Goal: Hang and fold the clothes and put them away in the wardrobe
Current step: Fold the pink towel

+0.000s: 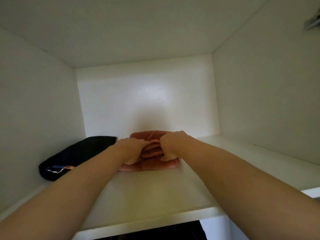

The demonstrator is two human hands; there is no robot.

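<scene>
A folded pink garment [152, 149] lies on the white wardrobe shelf [150, 193], near the back wall. Both my arms reach into the compartment. My left hand [133, 149] grips the garment's left part, its thumb pointing down at the front fold. My right hand [170, 147] grips the right part, fingers curled into the cloth. The pink fabric bunches up in folds between the two hands.
A folded black garment [76, 155] with a coloured print at its front lies on the shelf at the left, against the side wall. White side walls, back panel and top close the compartment. A metal hinge [312, 22] shows at the upper right.
</scene>
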